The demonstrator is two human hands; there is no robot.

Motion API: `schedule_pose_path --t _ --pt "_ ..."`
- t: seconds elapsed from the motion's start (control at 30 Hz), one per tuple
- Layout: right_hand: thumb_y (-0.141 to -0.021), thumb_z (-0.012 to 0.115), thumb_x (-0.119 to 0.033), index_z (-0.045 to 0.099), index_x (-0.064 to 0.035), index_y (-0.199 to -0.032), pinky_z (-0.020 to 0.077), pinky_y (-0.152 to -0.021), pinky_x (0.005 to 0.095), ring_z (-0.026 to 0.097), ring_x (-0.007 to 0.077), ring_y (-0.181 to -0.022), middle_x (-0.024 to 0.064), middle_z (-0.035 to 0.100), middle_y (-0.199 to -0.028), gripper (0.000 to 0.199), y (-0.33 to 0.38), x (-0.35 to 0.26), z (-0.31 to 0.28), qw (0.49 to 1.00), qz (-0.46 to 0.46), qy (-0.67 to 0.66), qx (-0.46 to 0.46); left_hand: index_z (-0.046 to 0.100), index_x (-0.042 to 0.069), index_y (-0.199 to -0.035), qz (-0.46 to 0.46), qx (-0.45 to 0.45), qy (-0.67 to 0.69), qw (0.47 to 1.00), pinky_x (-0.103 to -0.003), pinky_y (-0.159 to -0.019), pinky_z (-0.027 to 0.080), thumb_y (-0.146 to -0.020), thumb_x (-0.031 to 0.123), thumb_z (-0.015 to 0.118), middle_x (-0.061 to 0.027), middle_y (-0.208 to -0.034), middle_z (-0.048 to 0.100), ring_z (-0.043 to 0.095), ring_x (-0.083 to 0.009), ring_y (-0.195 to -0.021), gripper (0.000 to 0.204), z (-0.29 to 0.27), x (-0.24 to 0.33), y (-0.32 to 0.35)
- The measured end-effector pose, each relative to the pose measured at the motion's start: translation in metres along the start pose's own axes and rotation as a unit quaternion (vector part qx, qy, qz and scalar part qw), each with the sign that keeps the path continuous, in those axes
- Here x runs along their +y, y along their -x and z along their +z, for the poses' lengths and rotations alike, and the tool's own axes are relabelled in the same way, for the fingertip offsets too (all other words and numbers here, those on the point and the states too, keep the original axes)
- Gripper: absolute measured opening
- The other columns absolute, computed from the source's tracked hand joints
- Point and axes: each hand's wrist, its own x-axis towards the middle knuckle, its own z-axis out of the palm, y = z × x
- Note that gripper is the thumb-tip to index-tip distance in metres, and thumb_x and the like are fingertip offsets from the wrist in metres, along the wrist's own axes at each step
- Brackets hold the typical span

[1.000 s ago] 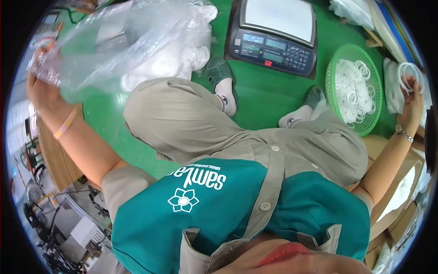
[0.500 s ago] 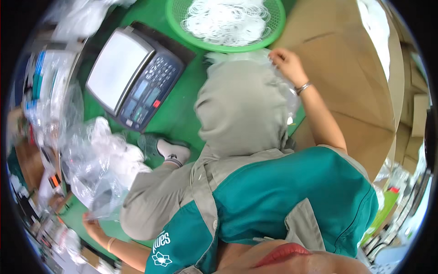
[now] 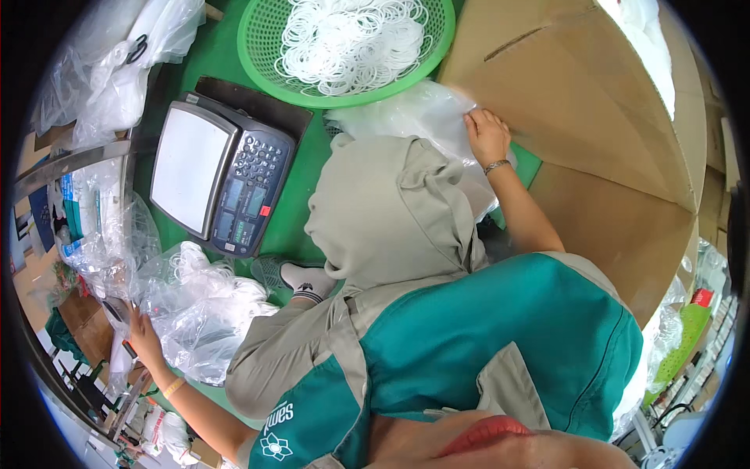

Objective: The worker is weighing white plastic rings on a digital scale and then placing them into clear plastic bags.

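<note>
My right hand (image 3: 486, 134) rests on a clear plastic bag (image 3: 422, 117) lying on the green floor beside a large cardboard box (image 3: 594, 117); whether its fingers grip the bag is not plain. My left hand (image 3: 143, 332) reaches down to the lower left and touches a heap of clear plastic bags holding white rings (image 3: 199, 313). A green mesh basket (image 3: 266, 55) full of white rings (image 3: 351, 39) stands just beyond the right hand. My bent knees in beige trousers (image 3: 383, 211) fill the middle.
A grey digital scale (image 3: 219, 180) with a keypad sits on a dark board left of my knees. More clear bags (image 3: 117, 70) pile at the upper left. Shelving and clutter line the left edge. A green object (image 3: 676, 344) lies at the right.
The view has swung round. My left hand has brought the bag of rings down to the floor at the lower left. My right hand has moved from the basket side onto the clear bag by the box.
</note>
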Motion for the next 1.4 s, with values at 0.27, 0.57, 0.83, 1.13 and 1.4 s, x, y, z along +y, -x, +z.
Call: schedule_pose_path --t 0.27,0.57,0.83,1.13,1.4 --pt "-0.073 0.06 -0.033 0.055 -0.0126 -0.086 0.0388 -0.07 0.0389 0.051 0.0236 -0.083 0.0034 0.053 -0.083 0.025 -0.007 -0.029 0.01 0.997 -0.032 0.007 0.07 0.051 0.005 -0.113 0.179 -0.081 0.085 0.977 -0.031 -0.075 0.045 -0.084 0.016 0.05 -0.0159 -0.104 0.058 0.058 -0.0233 -0.091 0.031 0.027 0.213 -0.02" --pt "-0.071 0.063 -0.028 0.05 -0.0106 -0.099 0.0437 -0.073 0.0397 0.053 0.0251 -0.091 0.0063 0.057 -0.089 0.036 -0.012 -0.038 -0.018 0.997 -0.027 -0.062 -0.023 0.053 0.002 -0.11 0.229 -0.14 0.241 0.933 -0.027 -0.074 0.045 -0.083 0.012 0.052 -0.0125 -0.099 0.06 0.058 -0.0169 -0.085 0.029 0.051 0.259 -0.027" --pt "-0.079 0.055 -0.024 0.063 -0.0119 -0.087 0.0452 -0.076 0.0319 0.057 0.0216 -0.089 0.004 0.061 -0.094 0.017 -0.021 -0.016 -0.043 0.997 -0.059 -0.048 0.0 0.053 0.002 -0.109 0.249 -0.2 0.299 0.899 -0.025 -0.074 0.044 -0.082 0.009 0.053 -0.0119 -0.093 0.061 0.057 -0.0141 -0.083 0.028 0.079 0.296 -0.03" --pt "-0.085 0.052 -0.014 0.058 -0.0011 -0.095 0.0434 -0.075 0.0242 0.055 0.0123 -0.085 0.0061 0.06 -0.091 0.018 -0.062 -0.095 -0.171 0.864 0.008 -0.465 -0.191 0.051 -0.002 -0.11 0.272 -0.288 0.423 0.815 -0.026 -0.082 0.042 -0.084 0.011 0.051 -0.0123 -0.102 0.058 0.055 -0.0169 -0.096 0.029 0.118 0.326 -0.029" --pt "-0.08 0.053 -0.024 0.059 -0.0087 -0.089 0.0458 -0.062 0.0356 0.058 0.0286 -0.073 0.0117 0.059 -0.082 0.019 -0.014 -0.017 -0.052 0.993 -0.006 -0.11 -0.035 0.051 -0.001 -0.11 0.229 -0.322 0.483 0.782 -0.025 -0.082 0.042 -0.084 0.011 0.051 -0.0099 -0.101 0.058 0.054 -0.0149 -0.095 0.028 0.145 0.337 -0.02"
